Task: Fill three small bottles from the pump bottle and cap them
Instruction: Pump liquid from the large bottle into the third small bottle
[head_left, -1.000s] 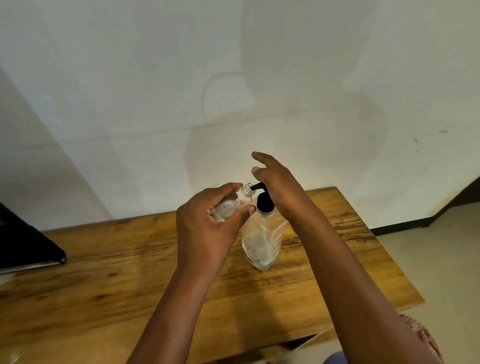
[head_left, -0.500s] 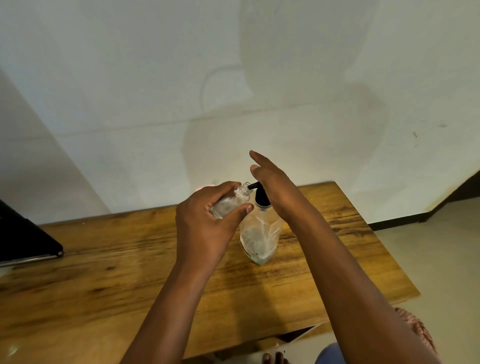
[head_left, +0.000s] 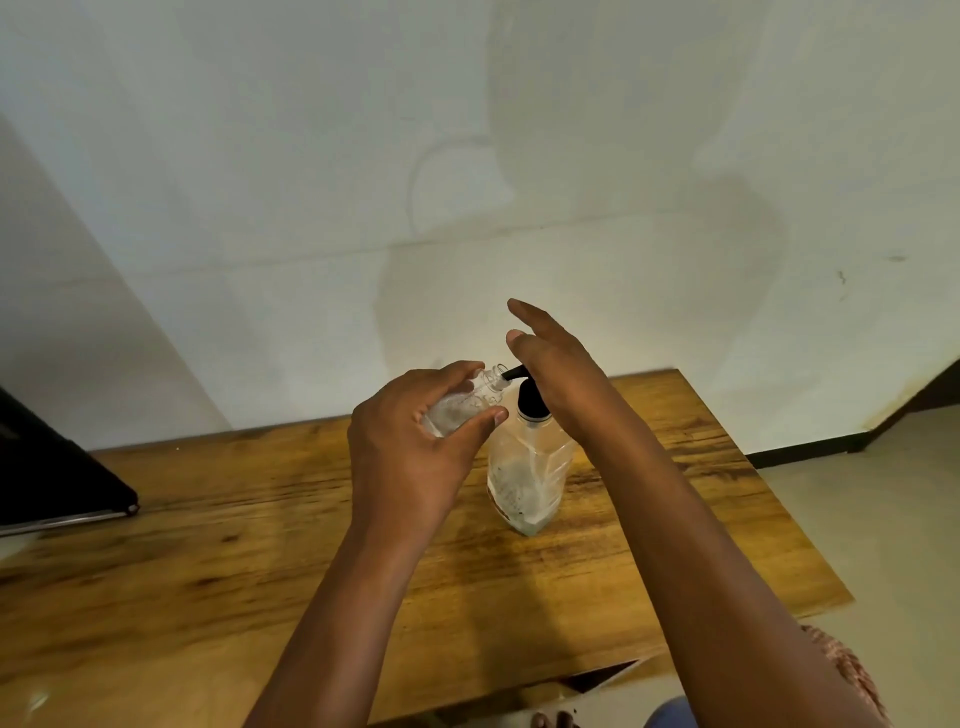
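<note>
Left hand (head_left: 410, 457) fingers clasp small bottle (head_left: 465, 408), mouth tilted against pump bottle (head_left: 527, 467) spout to catch liquid; right hand (head_left: 558, 374), fingers released, presses pump.

Plain home room: wooden table (head_left: 208, 545), bare wall (head_left: 311, 156).

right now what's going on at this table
A person is filling a small clear bottle from a pump bottle that stands on the wooden table. The left hand holds the small bottle tilted, its open mouth at the black nozzle. The right hand rests on the pump head, fingers stretched out. No cap or other small bottle is in view.
</note>
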